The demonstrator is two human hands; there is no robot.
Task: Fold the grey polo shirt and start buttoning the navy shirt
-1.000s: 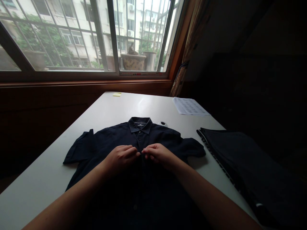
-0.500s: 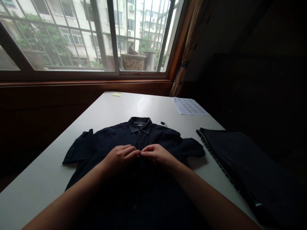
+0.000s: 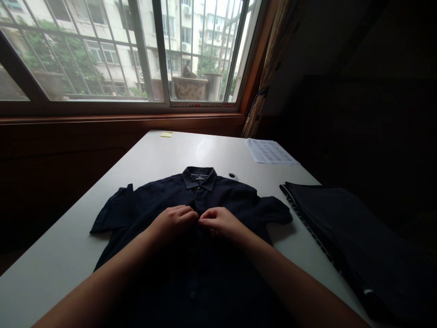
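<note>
A dark navy short-sleeved shirt (image 3: 153, 200) lies flat, front up, on a white table (image 3: 68, 246), collar pointing toward the window. My left hand (image 3: 172, 223) and my right hand (image 3: 221, 223) meet at the shirt's button placket in the chest area. The fingertips of both hands are pinched on the placket fabric and almost touch each other. What exactly sits between the fingertips is too small and dark to see.
A dark folded garment with a striped edge (image 3: 341, 228) lies at the right of the table. A printed sheet of paper (image 3: 269, 151) sits at the far right, a small round white object (image 3: 232, 176) beside the collar, and a yellow sticky note (image 3: 166, 134) by the window sill.
Both hands stayed at the placket; the fingertips drew slightly closer together and shifted a little to the left. The shirt has hardly moved.
</note>
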